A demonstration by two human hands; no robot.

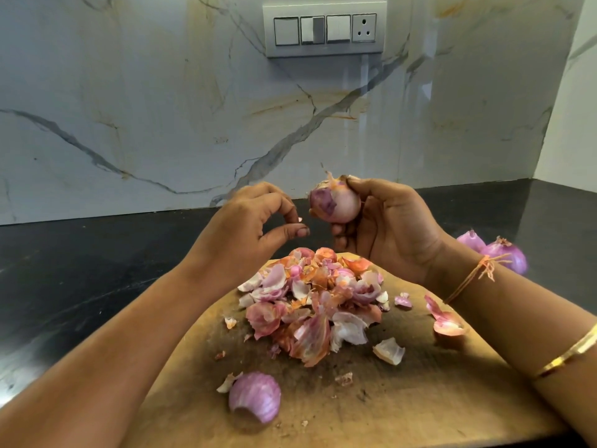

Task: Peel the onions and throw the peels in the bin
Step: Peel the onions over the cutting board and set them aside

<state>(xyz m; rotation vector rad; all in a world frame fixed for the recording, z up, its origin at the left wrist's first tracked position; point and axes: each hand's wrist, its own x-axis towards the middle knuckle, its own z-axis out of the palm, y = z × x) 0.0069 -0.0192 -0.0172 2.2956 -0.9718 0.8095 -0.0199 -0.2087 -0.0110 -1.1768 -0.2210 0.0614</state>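
1. While the right hand point(387, 227) grips a small, partly peeled purple-and-white onion point(335, 202) above the far edge of the worn wooden chopping board point(420, 392), its fingers are clamped around the bulb from the right side and underneath.
2. The left hand point(248, 221) hovers just beside that onion, thumb and forefinger pinched together on a tiny pale scrap of skin point(300, 219); the other fingers curl loosely.
3. A heap of pink, orange and white papery onion peels point(310, 302) lies on the middle of the board, directly below both hands.
4. A curved purple onion shell point(255, 399) rests near the board's front edge, apart from the heap.
5. Loose peel fragments lie to the right of the heap, one pink curl point(444, 320) close to the right wrist.
6. An unpeeled purple onion point(505, 255) sits on the dark stone desk point(80, 270) behind the right wrist, off the board.
7. The right forearm carries an orange thread point(478, 273) and a gold bangle point(565, 357).
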